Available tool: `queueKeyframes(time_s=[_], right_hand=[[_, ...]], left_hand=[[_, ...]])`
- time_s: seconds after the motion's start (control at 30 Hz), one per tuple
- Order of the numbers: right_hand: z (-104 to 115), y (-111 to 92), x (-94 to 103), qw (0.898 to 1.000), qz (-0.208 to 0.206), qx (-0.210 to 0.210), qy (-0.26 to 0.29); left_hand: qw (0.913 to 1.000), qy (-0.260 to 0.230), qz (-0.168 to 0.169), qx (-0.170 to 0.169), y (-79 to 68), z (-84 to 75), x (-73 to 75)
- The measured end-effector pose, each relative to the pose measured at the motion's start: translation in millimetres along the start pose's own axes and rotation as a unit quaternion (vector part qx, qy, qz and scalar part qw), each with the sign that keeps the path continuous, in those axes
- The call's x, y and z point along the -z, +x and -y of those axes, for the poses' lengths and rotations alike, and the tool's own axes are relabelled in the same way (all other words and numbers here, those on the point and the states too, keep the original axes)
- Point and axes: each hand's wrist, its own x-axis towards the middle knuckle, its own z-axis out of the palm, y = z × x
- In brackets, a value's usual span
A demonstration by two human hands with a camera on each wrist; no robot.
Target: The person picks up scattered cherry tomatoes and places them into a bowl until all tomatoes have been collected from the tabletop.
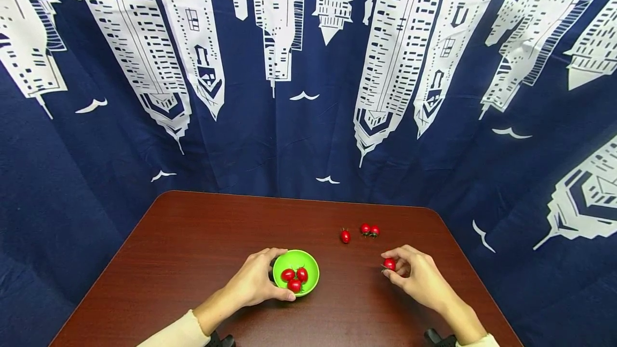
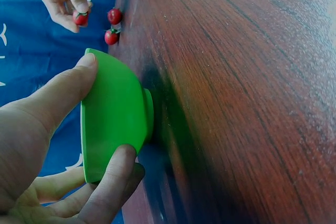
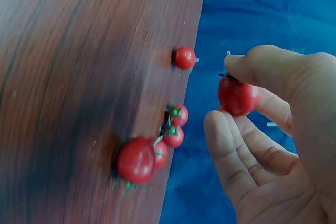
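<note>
My left hand (image 1: 255,278) grips a small green bowl (image 1: 314,277) from its left side, thumb at the near rim and fingers at the far side. Three red cherry tomatoes (image 1: 294,285) with green stems lie inside the bowl. In the left wrist view the green bowl (image 2: 113,114) shows its outer wall, its foot right at the tabletop; its contents are hidden there. To the right, my right hand (image 1: 418,277) pinches one cherry tomato (image 1: 389,264) between thumb and fingers. The right wrist view shows this cherry tomato (image 3: 239,97) held above the table, stem by the thumb.
Beyond the hands, a single cherry tomato (image 1: 345,236) and a touching pair of cherry tomatoes (image 1: 365,228) lie on the brown wooden table (image 1: 217,229). A large-looking cherry tomato (image 3: 136,161) is nearest in the right wrist view. Behind the table hangs a blue curtain (image 1: 241,149) with white buildings.
</note>
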Motion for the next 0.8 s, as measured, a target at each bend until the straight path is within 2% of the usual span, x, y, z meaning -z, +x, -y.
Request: queueKeyframes(time_s=[0.4,0.63,0.8], right_hand=[[20,19,-19.6,0.999,0.026,0.014,0.024],[32,37,-38.4,0.997,0.022,0.069,0.028],[41,47,-49.2,0.995,0.024,0.088,0.035]], left_hand=[[1.0000,0.003,-0.004,-0.005,1.6,2.7,-3.2],[1.0000,0.002,-0.008,-0.002,0.7,3.3,-2.1],[1.0000,-0.004,-0.004,0.004,-1.9,2.2,-3.4]])
